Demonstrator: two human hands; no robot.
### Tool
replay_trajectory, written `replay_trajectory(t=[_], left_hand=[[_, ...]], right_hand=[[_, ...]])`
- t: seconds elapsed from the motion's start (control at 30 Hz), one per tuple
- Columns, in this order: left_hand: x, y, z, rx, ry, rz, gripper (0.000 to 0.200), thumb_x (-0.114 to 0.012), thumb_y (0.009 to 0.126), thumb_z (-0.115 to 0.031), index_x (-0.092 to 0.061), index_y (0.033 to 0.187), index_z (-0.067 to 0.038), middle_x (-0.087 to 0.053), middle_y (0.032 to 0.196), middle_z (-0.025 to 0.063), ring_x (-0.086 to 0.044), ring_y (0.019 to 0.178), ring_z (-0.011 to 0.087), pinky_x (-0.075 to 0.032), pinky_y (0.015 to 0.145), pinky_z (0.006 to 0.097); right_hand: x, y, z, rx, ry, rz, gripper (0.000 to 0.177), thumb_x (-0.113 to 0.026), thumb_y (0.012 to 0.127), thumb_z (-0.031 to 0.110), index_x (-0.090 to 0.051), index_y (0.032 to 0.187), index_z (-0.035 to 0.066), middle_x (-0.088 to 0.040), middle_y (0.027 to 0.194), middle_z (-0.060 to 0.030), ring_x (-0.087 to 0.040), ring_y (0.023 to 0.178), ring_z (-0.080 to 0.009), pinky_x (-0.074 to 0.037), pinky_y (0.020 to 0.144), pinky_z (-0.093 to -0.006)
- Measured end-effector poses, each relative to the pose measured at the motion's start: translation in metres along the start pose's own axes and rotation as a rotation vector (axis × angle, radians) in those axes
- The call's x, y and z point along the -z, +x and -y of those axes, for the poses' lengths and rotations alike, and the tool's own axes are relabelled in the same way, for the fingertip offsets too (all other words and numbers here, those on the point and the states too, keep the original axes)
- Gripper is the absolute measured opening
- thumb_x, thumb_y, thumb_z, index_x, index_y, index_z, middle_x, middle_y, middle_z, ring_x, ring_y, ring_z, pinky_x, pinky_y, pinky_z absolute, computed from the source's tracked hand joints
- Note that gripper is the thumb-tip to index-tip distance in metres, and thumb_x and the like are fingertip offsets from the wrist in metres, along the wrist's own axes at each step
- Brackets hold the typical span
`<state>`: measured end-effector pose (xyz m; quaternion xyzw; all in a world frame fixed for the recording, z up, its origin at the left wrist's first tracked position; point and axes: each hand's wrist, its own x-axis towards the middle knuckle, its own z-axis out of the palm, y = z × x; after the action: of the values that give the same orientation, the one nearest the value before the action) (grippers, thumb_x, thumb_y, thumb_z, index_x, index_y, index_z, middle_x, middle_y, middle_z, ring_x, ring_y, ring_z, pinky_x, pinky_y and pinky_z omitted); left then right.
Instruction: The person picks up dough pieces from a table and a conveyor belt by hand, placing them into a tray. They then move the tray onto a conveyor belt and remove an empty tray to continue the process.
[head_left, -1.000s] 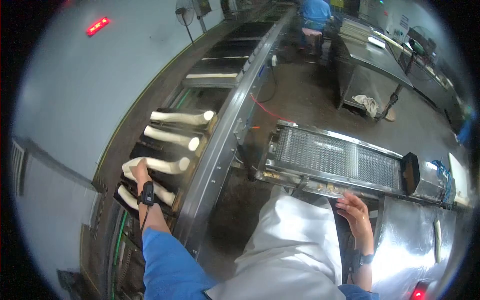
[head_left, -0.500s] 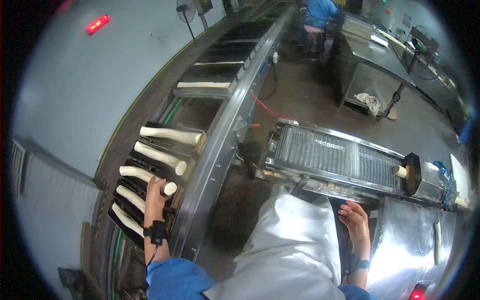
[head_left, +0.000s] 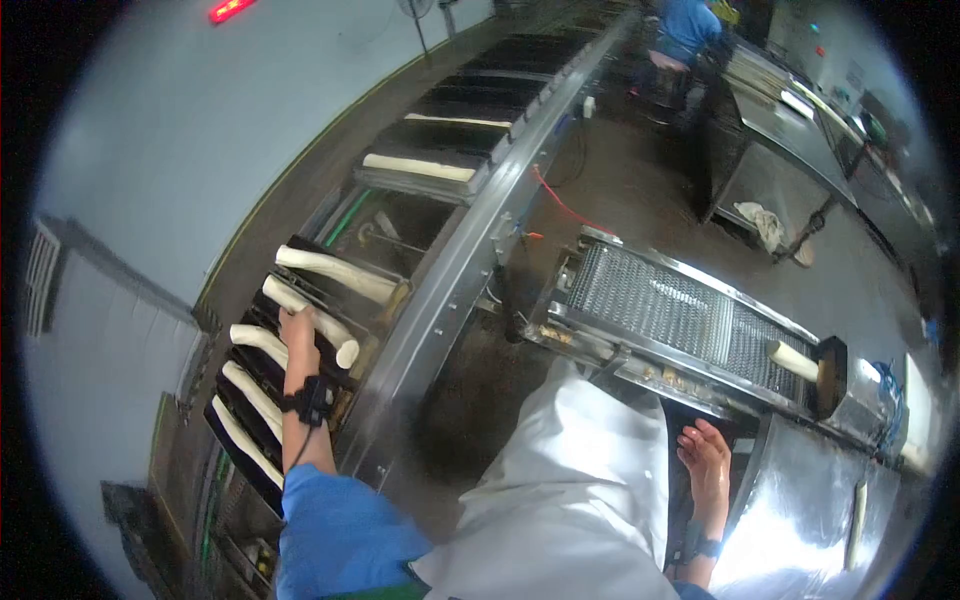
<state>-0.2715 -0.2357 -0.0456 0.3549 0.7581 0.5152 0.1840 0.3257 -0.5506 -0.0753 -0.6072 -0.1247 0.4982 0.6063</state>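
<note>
My left hand (head_left: 299, 336) is over the conveyor at left, its fingers on the middle part of a long white roll (head_left: 322, 325) whose round end points toward the conveyor's metal side. Other white rolls lie in dark trays beside it, one above (head_left: 337, 272) and several below, such as the roll (head_left: 258, 343) close to my wrist. My right hand (head_left: 707, 462) hangs beside the white apron (head_left: 565, 460), palm up with fingers slightly curled and nothing in it.
A mesh belt (head_left: 680, 310) runs at right, with a white roll (head_left: 792, 360) at its far end. A shiny metal table (head_left: 800, 510) stands below it. Up front, a person in blue (head_left: 688, 30) is near a metal table (head_left: 780, 125).
My left hand has moved up from one roll to the roll above it. More of the roll on the mesh belt shows. The camera view has shifted slightly.
</note>
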Motion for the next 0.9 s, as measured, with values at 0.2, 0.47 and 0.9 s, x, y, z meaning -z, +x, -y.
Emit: replay_trajectory(t=[0.2, 0.47, 0.9], left_hand=[[0.06, 0.034, 0.05, -0.149, 0.323, -0.193, 0.057, -0.052, 0.086, -0.021, -0.039, 0.134, 0.005, -0.04, 0.137, 0.0261, -0.04, 0.126, 0.0373, -0.032, 0.103, 0.0417], [0.119, -0.044, 0.007, -0.093, 0.763, -0.119, 0.049, -0.049, 0.085, -0.018, -0.045, 0.128, 0.006, -0.054, 0.118, 0.0312, -0.05, 0.112, 0.0441, -0.038, 0.095, 0.0462], [0.272, -0.055, 0.107, 0.294, 0.412, -0.238, 0.06, -0.063, 0.08, -0.041, -0.056, 0.114, 0.008, -0.061, 0.105, 0.0181, -0.057, 0.091, 0.0266, -0.044, 0.084, 0.0384]], right_hand=[[0.033, 0.005, 0.004, 0.061, -0.102, -0.062, 0.029, -0.06, 0.083, 0.011, -0.057, 0.111, 0.006, -0.063, 0.094, -0.006, -0.06, 0.083, -0.0158, -0.049, 0.076, -0.0308], [0.081, 0.195, 0.057, 0.672, -0.906, -0.136, 0.055, -0.065, 0.068, -0.006, -0.05, 0.121, -0.003, -0.06, 0.113, -0.0135, -0.056, 0.107, -0.0277, -0.045, 0.091, -0.0339], [0.041, 0.22, 0.044, 0.726, -1.922, -0.151, 0.033, -0.057, 0.08, 0.024, -0.057, 0.11, 0.011, -0.058, 0.113, -0.0136, -0.052, 0.109, -0.0343, -0.04, 0.092, -0.0499]])
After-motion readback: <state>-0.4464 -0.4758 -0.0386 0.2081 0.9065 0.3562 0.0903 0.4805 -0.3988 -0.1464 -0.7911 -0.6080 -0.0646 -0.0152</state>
